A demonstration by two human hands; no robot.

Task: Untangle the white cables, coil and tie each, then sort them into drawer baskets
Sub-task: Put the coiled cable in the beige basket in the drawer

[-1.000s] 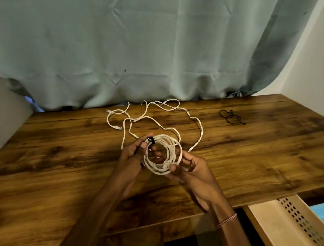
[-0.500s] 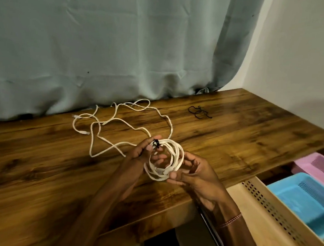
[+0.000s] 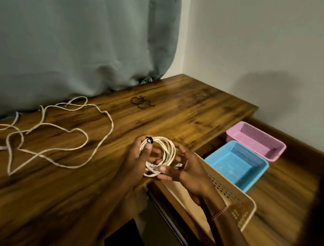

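Observation:
A coiled white cable [image 3: 169, 149] with a black tie [image 3: 149, 140] at its top is held over the desk's right front edge. My left hand [image 3: 136, 160] grips the coil's left side, thumb near the tie. My right hand [image 3: 187, 171] pinches the coil's lower right part. A second white cable [image 3: 59, 130] lies loose in wide loops on the wooden desk [image 3: 187, 109] to the left. In the open drawer at the right stand a beige basket [image 3: 229, 198], a blue basket [image 3: 237, 165] and a pink basket [image 3: 256, 140].
A few spare black ties [image 3: 141, 102] lie on the desk near the back. A grey-green curtain [image 3: 76, 38] hangs behind the desk. A pale wall stands to the right, and the drawer front sticks out beyond the desk's edge.
The view has swung right, bringing the drawer with the blue and pink baskets into sight. Both hands have carried the tied coil toward the desk's right edge; the loose cable stayed put.

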